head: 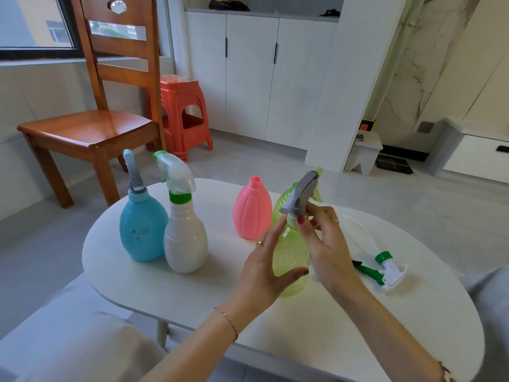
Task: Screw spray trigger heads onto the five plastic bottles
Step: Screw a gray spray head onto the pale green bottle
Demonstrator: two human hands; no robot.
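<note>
Open tabletop [132,282] at front left; pink bottle [252,210] and loose green trigger head [385,267] flanking the hands.

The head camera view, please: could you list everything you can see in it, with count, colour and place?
Table: one, white, oval, in front of the person.
Capped bottles: two, blue bottle and white bottle, table's left.
Pink bottle: one, open neck, table's middle.
Green bottles: two; near green bottle held, far green bottle mostly hidden behind it.
Grey trigger head: one, on the near green bottle's neck.
Loose trigger head: one, green and white, table's right.
Chair: one, brown wood, back left.
Stool: one, red, beside the chair.
Cabinets: white, back wall.
Left hand: around the near green bottle.
Right hand: at the trigger head's collar.
</note>
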